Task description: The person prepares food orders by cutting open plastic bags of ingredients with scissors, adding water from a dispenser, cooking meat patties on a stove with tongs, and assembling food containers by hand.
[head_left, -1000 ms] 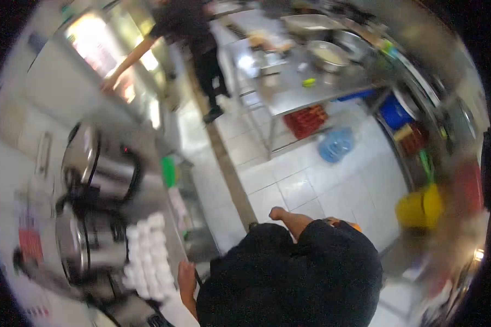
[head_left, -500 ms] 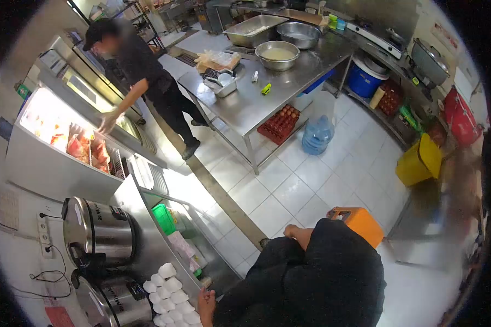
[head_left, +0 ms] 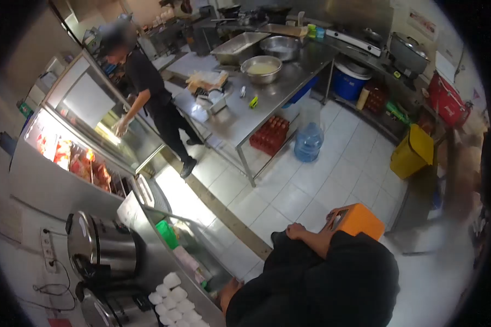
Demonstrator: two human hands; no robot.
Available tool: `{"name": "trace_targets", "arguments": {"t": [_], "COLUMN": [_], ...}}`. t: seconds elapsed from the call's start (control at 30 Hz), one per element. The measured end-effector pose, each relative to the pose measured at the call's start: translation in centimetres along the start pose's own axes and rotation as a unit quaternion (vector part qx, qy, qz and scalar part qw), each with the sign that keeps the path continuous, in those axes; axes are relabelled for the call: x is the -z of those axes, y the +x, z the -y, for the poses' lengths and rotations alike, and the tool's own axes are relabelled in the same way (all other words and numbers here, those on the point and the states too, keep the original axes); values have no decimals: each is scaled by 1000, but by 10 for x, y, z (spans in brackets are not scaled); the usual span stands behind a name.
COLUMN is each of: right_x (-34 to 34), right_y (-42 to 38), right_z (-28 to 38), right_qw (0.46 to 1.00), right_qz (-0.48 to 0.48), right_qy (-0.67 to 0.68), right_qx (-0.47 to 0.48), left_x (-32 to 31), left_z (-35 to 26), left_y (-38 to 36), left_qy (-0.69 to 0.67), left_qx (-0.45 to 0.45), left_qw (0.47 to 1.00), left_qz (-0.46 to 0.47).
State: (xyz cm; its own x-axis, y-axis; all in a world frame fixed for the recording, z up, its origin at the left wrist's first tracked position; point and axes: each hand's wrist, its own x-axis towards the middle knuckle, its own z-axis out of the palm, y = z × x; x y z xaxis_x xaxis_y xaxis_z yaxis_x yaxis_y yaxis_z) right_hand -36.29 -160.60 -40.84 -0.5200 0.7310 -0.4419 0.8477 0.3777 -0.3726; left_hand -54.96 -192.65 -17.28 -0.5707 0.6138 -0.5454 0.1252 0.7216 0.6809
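Note:
My left hand [head_left: 231, 289] is low in view beside the steel counter's edge, its fingers loosely apart and nothing visible in them. My right hand [head_left: 295, 231] rests at my knee in dark trousers [head_left: 311, 283]; how its fingers are held is too small to make out. Beyond my right forearm, an orange plastic crate [head_left: 360, 220] stands on the tiled floor. White egg-tray-like cups [head_left: 174, 300] sit on the counter near my left hand, next to two steel rice cookers [head_left: 101, 245].
A person in dark clothes [head_left: 147, 82] stands by an open, lit chest freezer [head_left: 76, 158]. A steel worktable [head_left: 229, 128] holds bowls and a pan. Below and beside it are a red egg crate [head_left: 270, 135] and a blue water jug [head_left: 309, 143]. A yellow bin [head_left: 413, 151] stands right.
My left hand has shifted up and right, closer to the counter edge. The view has turned slightly. The other person has drawn an arm back from the freezer, whose lid is raised higher.

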Motion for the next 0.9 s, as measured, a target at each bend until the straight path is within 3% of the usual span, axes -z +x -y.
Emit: {"name": "trace_targets", "arguments": {"t": [0.03, 0.1, 0.27, 0.37, 0.47, 0.5, 0.53, 0.57, 0.6, 0.67, 0.73, 0.77, 0.8, 0.83, 0.87, 0.9], "right_x": [25, 60, 46, 70, 75, 84, 90, 136, 161, 188, 151, 177, 201, 196, 189, 161], "right_y": [-6, -15, 39, 65, 93, 108, 116, 104, 104, 110, 136, 132, 129, 137, 146, 146], "right_z": [-7, -38, -205, -304, -388, -410, -432, -427, -437, -459, -541, -541, -537, -559, -583, -613], "right_qw": [1000, 996, 995, 967, 896, 875, 871, 958, 992, 950, 999, 940, 779, 756, 732, 717], "right_qz": [-8, 80, 72, 98, 111, 152, 144, 96, 45, -104, -35, -17, 1, 27, 53, 1], "right_qy": [3, -12, -7, 174, 363, 351, 359, 168, -37, 165, 19, 273, 498, 509, 518, 596], "right_qx": [-5, -23, -75, -158, -229, -297, -303, -214, -113, -242, -9, -206, -380, -410, -439, -362], "left_x": [-4, -10, -64, -124, -190, -210, -231, -250, -271, -311, -342, -360, -370, -383, -382, -392], "left_z": [3, 2, -35, -58, -68, -77, -84, -94, -106, -137, -185, -217, -248, -295, -348, -387], "left_y": [7, 28, 129, 204, 283, 305, 325, 346, 364, 412, 476, 506, 536, 558, 563, 578], "left_qy": [5, 24, 82, 101, 126, 133, 136, 138, 138, 117, 70, 8, -71, -78, -127, -105], "left_qx": [1, 3, 0, 4, 7, 8, 12, 16, 19, 18, 3, -1, -33, 10, -16, -31], "left_qw": [1000, 999, 995, 991, 983, 980, 976, 973, 970, 969, 975, 980, 983, 989, 976, 976], "left_qz": [6, 22, 57, 82, 130, 149, 169, 185, 200, 215, 211, 198, 166, 124, 176, 187]}}
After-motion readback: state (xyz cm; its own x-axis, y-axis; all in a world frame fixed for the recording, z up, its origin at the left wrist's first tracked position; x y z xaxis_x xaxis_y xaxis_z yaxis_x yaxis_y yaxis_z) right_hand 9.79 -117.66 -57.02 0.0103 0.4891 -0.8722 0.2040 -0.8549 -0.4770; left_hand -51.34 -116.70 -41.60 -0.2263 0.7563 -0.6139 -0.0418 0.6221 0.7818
